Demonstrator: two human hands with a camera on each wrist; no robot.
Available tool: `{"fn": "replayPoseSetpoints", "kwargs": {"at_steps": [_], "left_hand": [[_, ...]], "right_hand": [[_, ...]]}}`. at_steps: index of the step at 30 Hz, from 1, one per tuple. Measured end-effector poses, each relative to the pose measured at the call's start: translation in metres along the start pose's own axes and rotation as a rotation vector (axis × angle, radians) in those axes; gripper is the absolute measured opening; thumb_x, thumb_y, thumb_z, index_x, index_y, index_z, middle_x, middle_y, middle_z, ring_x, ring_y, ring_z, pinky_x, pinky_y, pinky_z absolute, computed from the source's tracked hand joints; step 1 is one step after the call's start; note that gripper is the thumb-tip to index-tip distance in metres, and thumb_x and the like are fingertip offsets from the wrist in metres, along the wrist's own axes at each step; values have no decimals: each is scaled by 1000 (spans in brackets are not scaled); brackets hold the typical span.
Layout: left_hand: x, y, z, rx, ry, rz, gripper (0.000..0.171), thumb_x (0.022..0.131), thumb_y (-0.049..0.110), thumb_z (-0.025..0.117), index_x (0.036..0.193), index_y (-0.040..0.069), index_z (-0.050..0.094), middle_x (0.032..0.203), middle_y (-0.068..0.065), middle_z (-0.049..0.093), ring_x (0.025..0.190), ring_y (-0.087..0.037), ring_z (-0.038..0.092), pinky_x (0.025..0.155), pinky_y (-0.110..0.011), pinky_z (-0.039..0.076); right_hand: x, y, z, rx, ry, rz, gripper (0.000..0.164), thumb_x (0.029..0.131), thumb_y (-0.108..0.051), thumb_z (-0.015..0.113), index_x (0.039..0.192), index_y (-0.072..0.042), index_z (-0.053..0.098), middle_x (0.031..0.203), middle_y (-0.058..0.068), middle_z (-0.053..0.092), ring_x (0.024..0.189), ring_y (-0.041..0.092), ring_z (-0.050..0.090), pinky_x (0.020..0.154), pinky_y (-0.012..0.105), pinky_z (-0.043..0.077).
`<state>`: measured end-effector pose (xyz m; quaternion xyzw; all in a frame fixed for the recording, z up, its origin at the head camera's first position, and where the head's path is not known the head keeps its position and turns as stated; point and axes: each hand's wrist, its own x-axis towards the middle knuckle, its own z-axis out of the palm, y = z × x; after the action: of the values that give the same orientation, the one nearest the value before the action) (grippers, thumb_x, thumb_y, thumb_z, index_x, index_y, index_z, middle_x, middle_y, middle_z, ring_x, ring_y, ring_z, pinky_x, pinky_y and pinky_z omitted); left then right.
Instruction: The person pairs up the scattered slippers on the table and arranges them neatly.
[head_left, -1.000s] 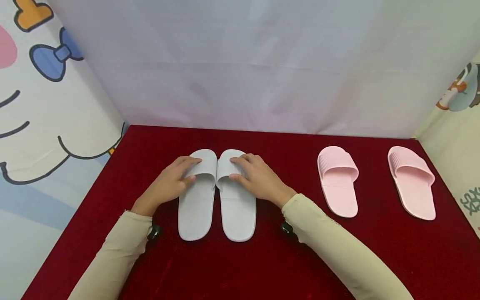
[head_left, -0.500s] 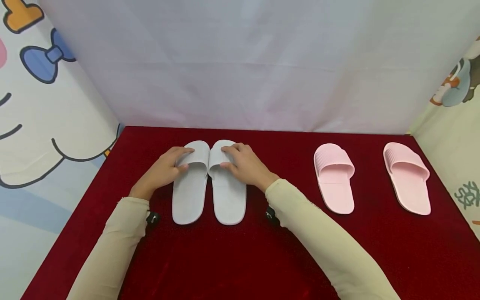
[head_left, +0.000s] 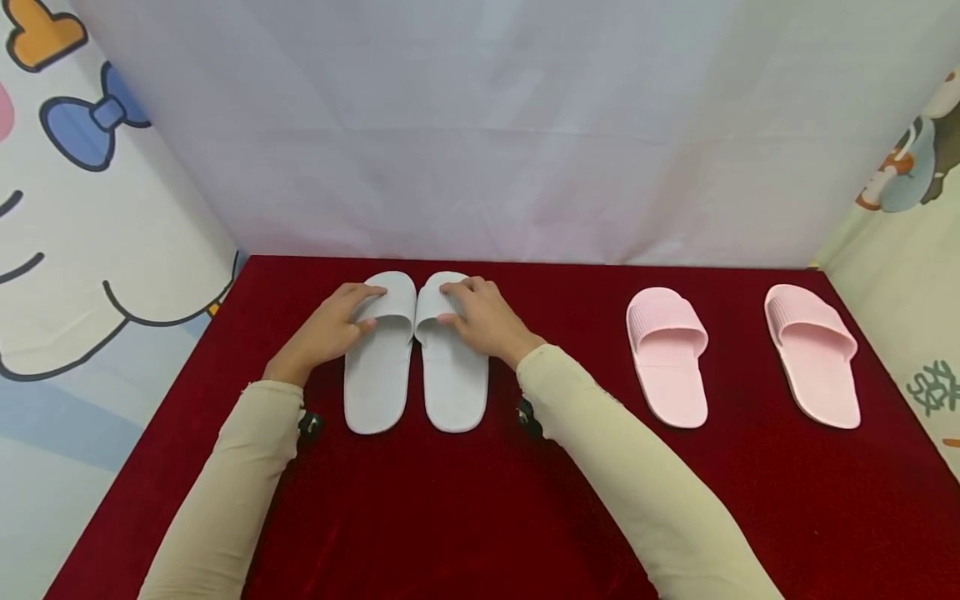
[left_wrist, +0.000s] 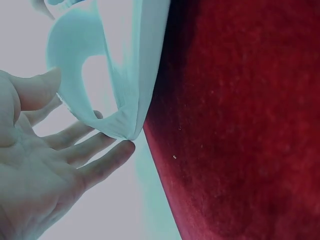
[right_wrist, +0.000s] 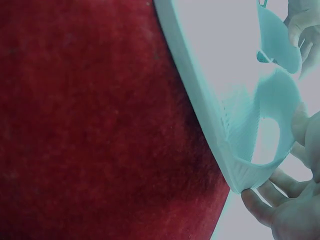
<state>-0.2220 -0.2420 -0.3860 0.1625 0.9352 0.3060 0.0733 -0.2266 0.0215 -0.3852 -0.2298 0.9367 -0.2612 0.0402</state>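
Observation:
Two white slide slippers stand side by side in the head view, straps pointing away and their inner edges meeting at the straps. My left hand [head_left: 327, 327] lies along the outer side of the left white slipper [head_left: 377, 387], its extended fingers touching the strap and its thumb by the strap's rear edge. My right hand [head_left: 485, 318] lies likewise on the outer side of the right white slipper [head_left: 455, 392]. In the left wrist view the left fingers [left_wrist: 102, 165] reach straight to the strap's lower corner. The right fingers [right_wrist: 257, 206] meet the strap's side in the right wrist view.
Two pink slide slippers lie to the right, one pink slipper [head_left: 670, 379] nearer and another pink slipper [head_left: 821, 375] by the right edge, with a gap between them. Dark red cloth [head_left: 420, 517] covers the table. A pale curtain [head_left: 480, 133] hangs along its back edge.
Both hands have slid the white slippers away from me toward the back edge, the pair staying together. The head view has shifted slightly; the pink slippers stay in place on the cloth.

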Motion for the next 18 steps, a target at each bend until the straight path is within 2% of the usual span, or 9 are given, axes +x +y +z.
{"fn": "replayPoseSetpoints", "kwargs": {"at_steps": [3,9,18], "left_hand": [[1,-1,0,-14,-1,-1,48,98,4,53,146,2,45,151,-24,36,142,-41,34,116,-60,27],[3,-5,3,-26,-13,-8,48,98,4,53,146,3,45,151,-25,36,142,-42,34,115,-61,29],[5,-7,7,-27,-19,-4,49,98,2,53,146,4,46,150,-26,36,141,-43,36,113,-62,32]], "right_hand": [[3,0,1,13,12,13,52,99,-35,59,145,-13,50,144,17,49,136,33,42,112,42,40],[3,3,6,23,-21,38,50,99,-36,59,146,-18,50,145,15,46,137,31,40,112,42,40],[6,6,8,31,-38,33,49,100,-36,59,145,-20,51,146,15,45,138,32,39,112,43,39]]}}
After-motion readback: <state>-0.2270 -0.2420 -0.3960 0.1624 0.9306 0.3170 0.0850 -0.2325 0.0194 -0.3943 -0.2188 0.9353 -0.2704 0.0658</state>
